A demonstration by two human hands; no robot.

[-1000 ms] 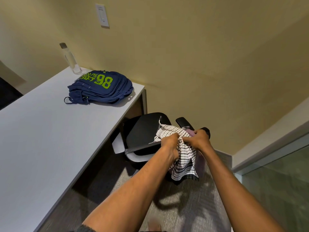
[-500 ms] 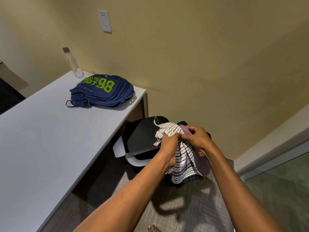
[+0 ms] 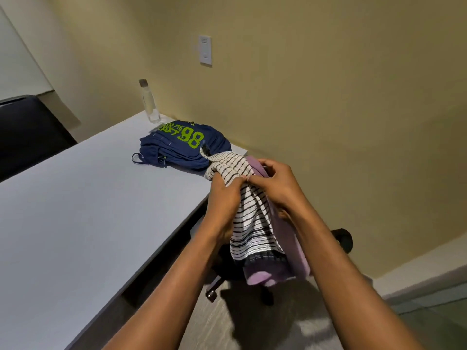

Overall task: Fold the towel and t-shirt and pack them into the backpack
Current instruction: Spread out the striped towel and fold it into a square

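Two hands meet at mid-frame: the left hand (image 3: pixel 223 190) has its fingers clamped on the striped towel (image 3: pixel 250 223), and the right hand (image 3: pixel 275 185) curls round the purple shirt (image 3: pixel 298 253). Both cloths hang just beside the table (image 3: pixel 88 210) edge, below the backpack (image 3: pixel 182 145).

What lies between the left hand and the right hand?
In the head view, a bunched fold of the striped cloth lies between the left hand and the right hand; both hands pinch it.
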